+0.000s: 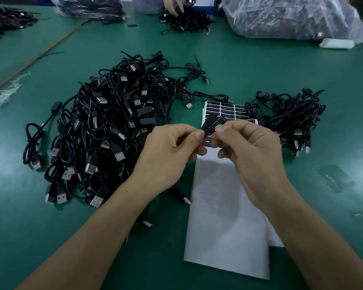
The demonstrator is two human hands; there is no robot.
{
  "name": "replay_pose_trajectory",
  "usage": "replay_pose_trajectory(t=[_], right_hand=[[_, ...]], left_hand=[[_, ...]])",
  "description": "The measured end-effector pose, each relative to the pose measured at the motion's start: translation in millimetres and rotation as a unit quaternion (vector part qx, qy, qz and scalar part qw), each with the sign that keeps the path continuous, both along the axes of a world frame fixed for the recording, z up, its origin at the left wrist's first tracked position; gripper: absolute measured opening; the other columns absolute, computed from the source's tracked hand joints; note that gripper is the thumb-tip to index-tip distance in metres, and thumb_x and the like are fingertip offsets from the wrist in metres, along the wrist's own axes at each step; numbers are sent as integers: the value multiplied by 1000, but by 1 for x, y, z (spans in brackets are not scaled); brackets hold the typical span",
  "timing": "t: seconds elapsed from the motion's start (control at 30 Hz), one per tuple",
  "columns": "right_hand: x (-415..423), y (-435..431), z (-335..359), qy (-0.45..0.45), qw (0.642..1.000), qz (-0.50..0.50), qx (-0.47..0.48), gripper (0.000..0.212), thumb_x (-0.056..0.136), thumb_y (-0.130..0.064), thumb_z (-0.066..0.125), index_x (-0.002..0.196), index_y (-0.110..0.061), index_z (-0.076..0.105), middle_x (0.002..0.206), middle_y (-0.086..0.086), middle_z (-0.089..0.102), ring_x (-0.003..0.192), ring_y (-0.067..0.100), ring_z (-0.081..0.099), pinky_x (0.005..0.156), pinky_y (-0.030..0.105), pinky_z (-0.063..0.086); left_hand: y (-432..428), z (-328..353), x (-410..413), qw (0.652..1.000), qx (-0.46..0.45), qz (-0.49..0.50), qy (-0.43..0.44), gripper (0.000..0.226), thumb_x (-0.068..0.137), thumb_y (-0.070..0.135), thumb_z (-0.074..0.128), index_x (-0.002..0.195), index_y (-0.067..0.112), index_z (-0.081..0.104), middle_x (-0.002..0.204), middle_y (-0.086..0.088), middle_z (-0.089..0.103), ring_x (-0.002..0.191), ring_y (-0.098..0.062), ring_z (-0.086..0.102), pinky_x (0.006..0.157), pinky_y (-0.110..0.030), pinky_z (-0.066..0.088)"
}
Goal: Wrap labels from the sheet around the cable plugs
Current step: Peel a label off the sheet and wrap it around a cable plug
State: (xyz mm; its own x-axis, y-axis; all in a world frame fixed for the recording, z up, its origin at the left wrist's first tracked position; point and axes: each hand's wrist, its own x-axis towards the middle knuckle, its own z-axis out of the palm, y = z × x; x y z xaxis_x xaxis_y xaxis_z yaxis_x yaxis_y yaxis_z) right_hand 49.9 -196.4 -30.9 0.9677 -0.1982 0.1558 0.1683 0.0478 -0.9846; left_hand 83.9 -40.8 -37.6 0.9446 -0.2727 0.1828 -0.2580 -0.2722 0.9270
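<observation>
Left hand (168, 151) and right hand (252, 155) pinch what looks like a black label (213, 126) between them, above the sheet (224, 227).

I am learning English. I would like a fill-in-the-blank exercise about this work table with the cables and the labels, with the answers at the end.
1. The larger pile of USB cables lies on the person's ____ side.
2. The label sheet rests on a table that is ____ in colour.
3. The left hand and the right hand together pinch a ____ label above the sheet.

Missing words: left; green; black.
</observation>
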Motion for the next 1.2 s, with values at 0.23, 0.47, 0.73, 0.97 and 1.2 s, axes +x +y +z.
replay_pose_trajectory(t=[0.23, 0.47, 0.73, 0.97, 1.2], right_hand=[[1, 0, -1, 12, 1000, 10, -11, 20, 93, -10, 63, 78, -16, 74, 74, 0, 72, 71, 11, 67, 63, 21, 51], [1, 0, -1, 12, 999, -7, -46, 23, 94, -6, 62, 77, -17, 73, 71, -1, 71, 69, 10, 66, 64, 20, 52], [1, -2, -1, -2, 994, -15, -105, 18, 94, -9, 63, 80, -16, 72, 68, -4, 71, 66, 6, 66, 62, 17, 51], [1, -2, -1, -9, 993, -20, -117, 18, 93, -10, 63, 79, -17, 72, 65, -6, 69, 62, 5, 63, 59, 15, 49], [1, -1, -3, -9, 990, -41, -131, 19, 92, -15, 65, 76, -22, 73, 66, -4, 70, 60, 5, 62, 59, 18, 50]], left_hand=[[2, 1, 0, 999, 13, -36, 16, 24, 102, 20, 56, 88, 26, 74, 74, 9, 74, 65, -3, 63, 69, -25, 54], [3, 5, -1, 996, 8, -76, 36, 24, 101, 14, 58, 87, 28, 73, 71, 11, 71, 67, -2, 60, 66, -17, 50], [3, 7, -2, 995, 9, -97, 37, 31, 102, 13, 56, 82, 32, 69, 69, 12, 69, 65, 0, 57, 65, -12, 45], [4, 5, -1, 995, 8, -88, 39, 25, 103, 14, 55, 89, 28, 71, 71, 9, 72, 63, -4, 58, 64, -17, 48], [4, 2, 0, 995, 2, -86, 45, 23, 103, 15, 55, 93, 27, 72, 76, 5, 76, 65, -5, 63, 68, -17, 51]])
